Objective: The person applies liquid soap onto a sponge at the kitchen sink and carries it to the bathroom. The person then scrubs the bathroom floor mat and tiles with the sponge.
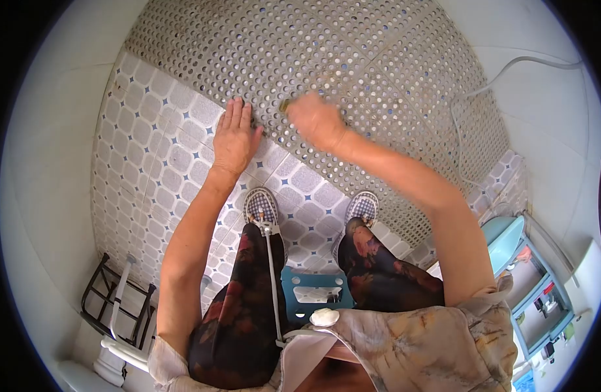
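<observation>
My left hand [236, 136] lies flat, fingers stretched out, its fingertips on the near edge of a grey perforated floor mat [248, 49]. Just to its right and over the mat, my right hand [316, 123] is closed, slightly smeared by motion. From its fingers sticks out the end of a small yellowish-brown thing [284, 106]; most of it is hidden in the grip, so I cannot make out its kind. Patterned tiles [143, 117] show along the mat's near edge.
Checked slip-on shoes [362, 206] stand on the tiles, with a blue plastic stool [317, 287] between my legs. A black metal rack [117, 294] is at the lower left. A blue shelf [542, 300] stands at the right, and a grey hose [509, 65] hangs along the right wall.
</observation>
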Action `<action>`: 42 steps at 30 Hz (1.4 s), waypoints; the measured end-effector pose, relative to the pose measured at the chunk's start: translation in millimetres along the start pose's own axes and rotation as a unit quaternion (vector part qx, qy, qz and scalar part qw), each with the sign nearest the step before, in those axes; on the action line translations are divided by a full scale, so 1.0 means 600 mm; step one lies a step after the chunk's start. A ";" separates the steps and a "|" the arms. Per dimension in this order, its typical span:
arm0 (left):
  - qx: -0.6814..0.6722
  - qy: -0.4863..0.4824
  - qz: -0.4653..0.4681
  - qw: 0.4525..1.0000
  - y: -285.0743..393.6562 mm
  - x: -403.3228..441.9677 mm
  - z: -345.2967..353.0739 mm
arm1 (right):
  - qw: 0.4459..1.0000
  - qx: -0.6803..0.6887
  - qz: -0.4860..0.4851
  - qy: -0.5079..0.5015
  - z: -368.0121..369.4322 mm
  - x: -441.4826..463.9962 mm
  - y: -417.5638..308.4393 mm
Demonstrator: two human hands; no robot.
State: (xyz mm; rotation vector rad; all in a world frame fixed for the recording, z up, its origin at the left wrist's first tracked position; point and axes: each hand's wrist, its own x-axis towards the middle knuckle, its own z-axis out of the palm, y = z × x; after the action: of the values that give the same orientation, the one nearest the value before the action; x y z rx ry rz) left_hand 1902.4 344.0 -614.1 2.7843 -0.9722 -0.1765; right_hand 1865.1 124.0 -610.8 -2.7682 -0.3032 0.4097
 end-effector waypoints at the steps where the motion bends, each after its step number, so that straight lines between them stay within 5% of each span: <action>1: 0.001 0.000 0.002 1.000 -0.002 0.002 -0.002 | 0.997 0.017 -0.046 0.059 0.010 0.000 0.003; 3: 0.002 0.000 0.006 1.000 -0.004 0.002 -0.006 | 0.974 0.055 -0.134 0.173 0.019 -0.006 0.018; 5: -0.001 -0.007 0.008 1.000 -0.005 -0.002 -0.007 | 0.993 -0.027 -0.024 0.109 -0.024 0.041 0.102; 6: -0.003 -0.010 0.006 1.000 -0.005 -0.001 -0.007 | 0.988 -0.011 0.110 0.111 -0.059 0.068 0.143; 11: -0.008 -0.001 -0.002 1.000 -0.007 0.004 -0.006 | 0.926 -0.005 0.316 0.204 -0.129 0.081 0.242; 13: -0.009 -0.003 -0.010 1.000 -0.004 0.002 -0.003 | 0.982 -0.049 0.135 0.121 -0.053 0.056 0.177; 15: -0.007 -0.001 -0.007 1.000 -0.004 -0.003 0.002 | 0.995 -0.042 0.090 -0.004 -0.006 0.032 0.051; 17: 0.000 0.005 0.000 1.000 -0.008 0.002 -0.003 | 0.975 0.074 -0.069 0.200 0.020 -0.013 -0.001; 20: -0.003 0.004 0.007 1.000 -0.003 0.002 -0.010 | 0.994 -0.102 -0.025 0.005 -0.036 0.029 0.047; 24: -0.003 -0.001 0.001 1.000 -0.004 0.004 -0.015 | 0.953 -0.083 0.139 0.257 -0.083 0.101 0.241; 27: -0.014 -0.004 -0.011 1.000 -0.002 0.004 -0.010 | 0.919 0.004 0.308 0.248 -0.105 0.110 0.219; 31: -0.020 0.015 -0.006 1.000 -0.003 0.000 -0.002 | 0.988 0.060 0.135 -0.040 -0.044 0.053 0.007; 33: -0.016 0.002 -0.007 1.000 -0.003 0.001 -0.005 | 0.988 0.069 -0.118 0.076 0.024 -0.010 -0.045; 36: -0.019 0.009 -0.002 1.000 -0.007 0.006 -0.009 | 0.995 -0.006 -0.099 0.016 -0.027 0.020 -0.003; 38: -0.022 0.004 0.003 1.000 -0.003 -0.006 -0.008 | 0.994 -0.066 0.081 0.031 -0.078 0.073 0.088; 39: -0.017 0.007 0.004 1.000 -0.006 0.000 -0.006 | 0.976 -0.089 0.103 0.170 -0.073 0.091 0.152; 42: -0.012 0.001 0.004 1.000 -0.007 0.002 -0.010 | 0.941 -0.103 0.221 0.234 -0.097 0.093 0.229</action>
State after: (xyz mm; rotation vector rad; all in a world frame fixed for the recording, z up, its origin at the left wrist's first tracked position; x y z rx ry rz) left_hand 1907.0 347.7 -609.0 2.7588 -0.9744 -0.1836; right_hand 1957.3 -5.5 -619.0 -3.0119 0.4197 -0.2043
